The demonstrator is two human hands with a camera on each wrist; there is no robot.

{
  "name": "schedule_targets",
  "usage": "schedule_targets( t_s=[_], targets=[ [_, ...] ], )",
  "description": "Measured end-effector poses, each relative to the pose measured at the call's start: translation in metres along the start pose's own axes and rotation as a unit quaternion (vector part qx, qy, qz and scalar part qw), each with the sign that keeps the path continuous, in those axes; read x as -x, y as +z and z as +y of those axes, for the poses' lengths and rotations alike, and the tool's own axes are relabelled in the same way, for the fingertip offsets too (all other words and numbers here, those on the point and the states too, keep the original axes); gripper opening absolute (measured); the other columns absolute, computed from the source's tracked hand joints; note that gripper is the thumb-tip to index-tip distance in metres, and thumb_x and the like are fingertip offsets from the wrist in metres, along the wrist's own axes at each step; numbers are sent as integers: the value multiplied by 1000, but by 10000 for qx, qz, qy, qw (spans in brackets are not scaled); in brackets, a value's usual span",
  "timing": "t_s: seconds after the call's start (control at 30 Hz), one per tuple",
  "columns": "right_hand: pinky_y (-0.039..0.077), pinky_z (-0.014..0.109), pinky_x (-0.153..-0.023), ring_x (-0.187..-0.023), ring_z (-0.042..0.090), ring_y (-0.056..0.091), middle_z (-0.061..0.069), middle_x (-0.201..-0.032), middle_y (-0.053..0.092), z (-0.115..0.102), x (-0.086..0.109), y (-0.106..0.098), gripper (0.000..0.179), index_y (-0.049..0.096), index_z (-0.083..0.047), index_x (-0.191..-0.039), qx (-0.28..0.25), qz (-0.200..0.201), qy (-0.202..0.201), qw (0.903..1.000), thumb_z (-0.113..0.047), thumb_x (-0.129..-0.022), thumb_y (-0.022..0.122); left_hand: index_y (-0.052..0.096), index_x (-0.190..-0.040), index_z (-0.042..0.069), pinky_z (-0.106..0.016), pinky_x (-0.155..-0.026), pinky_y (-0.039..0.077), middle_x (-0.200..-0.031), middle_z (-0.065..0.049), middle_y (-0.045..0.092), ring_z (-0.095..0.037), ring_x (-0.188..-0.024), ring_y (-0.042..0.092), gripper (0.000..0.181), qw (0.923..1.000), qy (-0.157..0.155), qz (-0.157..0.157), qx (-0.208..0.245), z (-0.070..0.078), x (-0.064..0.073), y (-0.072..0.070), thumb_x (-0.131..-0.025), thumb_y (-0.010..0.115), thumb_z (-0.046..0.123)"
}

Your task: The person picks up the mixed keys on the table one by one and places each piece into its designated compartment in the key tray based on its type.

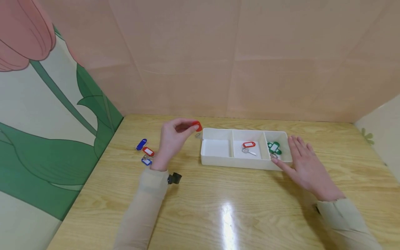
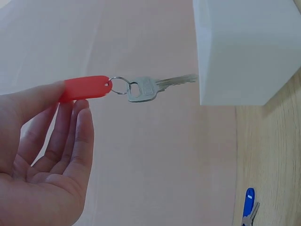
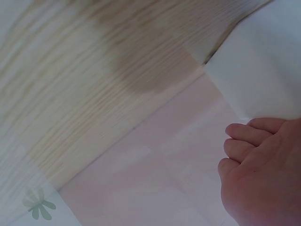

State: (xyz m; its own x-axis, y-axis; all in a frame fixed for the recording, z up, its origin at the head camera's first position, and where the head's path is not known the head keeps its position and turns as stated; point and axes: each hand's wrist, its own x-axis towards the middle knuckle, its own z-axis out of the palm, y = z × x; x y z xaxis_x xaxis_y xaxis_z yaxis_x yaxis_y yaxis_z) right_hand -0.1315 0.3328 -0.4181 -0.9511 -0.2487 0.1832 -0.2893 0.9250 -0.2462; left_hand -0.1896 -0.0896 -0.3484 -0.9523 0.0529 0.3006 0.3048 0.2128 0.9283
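Just outside the left end of the white tray, our left hand holds a red key tag pinched between thumb and fingertips, the other fingers loosely bent. From it a ring and a silver key hang lengthwise down toward the surface; the key's tip looks near the tray, though we cannot tell whether they touch. The tray thus lies to the right of that hand, its long axis running left to right, with the left compartment nearest the key. Our right hand rests against the far end, fingers extended, thumb at the front rim, pinching nothing we can see. We see a second red tag and a small key in the middle compartment, green tags in the right compartment. Beside our left wrist, two blue tags and a third red tag lie on the wood-grained surface. Behind stands a pinkish wall; to our left, a painted flower.
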Motion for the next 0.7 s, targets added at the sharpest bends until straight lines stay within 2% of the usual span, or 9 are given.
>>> schedule_targets(
  t_s=[0.13,0.7],
  targets=[
    [-6,50,-121,-152,42,3,27,-165,7,0,-1,0,100,4,2,-160,16,-14,17,10000,-57,-100,56,78,-108,9,-33,-82,58,-102,-1,74,-18,-94,69,18,10000,59,-11,78,3,-1,4,-91,80,16],
    [-5,51,-121,-153,36,-6,29,-164,7,-1,0,-1,100,3,2,-160,-35,-58,40,10000,-56,-100,56,77,-106,9,-32,-81,59,-99,1,74,-17,-90,69,15,9986,402,-268,229,13,-3,21,-91,79,12]
  ],
)
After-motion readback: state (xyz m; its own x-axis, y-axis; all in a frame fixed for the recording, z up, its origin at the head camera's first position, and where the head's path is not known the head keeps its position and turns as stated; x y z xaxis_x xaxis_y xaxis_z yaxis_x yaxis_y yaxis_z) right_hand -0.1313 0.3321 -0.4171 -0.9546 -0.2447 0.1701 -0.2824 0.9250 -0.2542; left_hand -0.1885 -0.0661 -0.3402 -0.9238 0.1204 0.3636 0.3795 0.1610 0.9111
